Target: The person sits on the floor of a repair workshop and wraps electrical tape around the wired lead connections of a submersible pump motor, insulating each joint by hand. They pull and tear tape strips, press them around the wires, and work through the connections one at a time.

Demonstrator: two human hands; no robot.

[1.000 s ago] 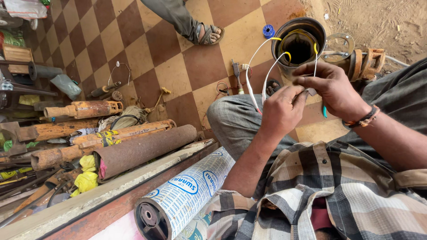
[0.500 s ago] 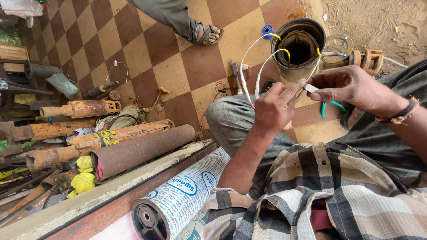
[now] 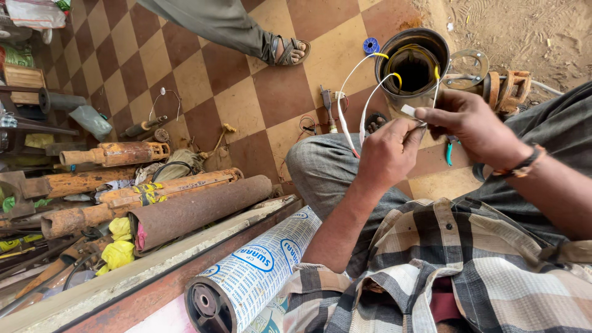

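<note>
My left hand (image 3: pixel 385 154) is closed around several white wires (image 3: pixel 345 108) that loop up and back into the open mouth of a dark metal cylinder (image 3: pixel 414 61) standing on the checkered floor. The wires carry yellow sleeves near that mouth. My right hand (image 3: pixel 475 126), with a beaded band on its wrist, pinches a small white piece (image 3: pixel 408 111) at a wire end just above my left hand's fingertips. Both hands hover over my knee, right in front of the cylinder.
A paper-wrapped cylinder (image 3: pixel 259 271) lies on a ledge near my chest. Rusty pipes (image 3: pixel 185 209) and tools pile up at the left. Another person's sandalled foot (image 3: pixel 287 52) stands at the top. A blue spool (image 3: pixel 370 45), a metal flange ring (image 3: pixel 468 65) and teal-handled pliers (image 3: pixel 450 151) lie around the cylinder.
My right hand has moved from the cylinder's rim toward my left hand and now pinches the white piece. My left hand keeps its hold on the wires.
</note>
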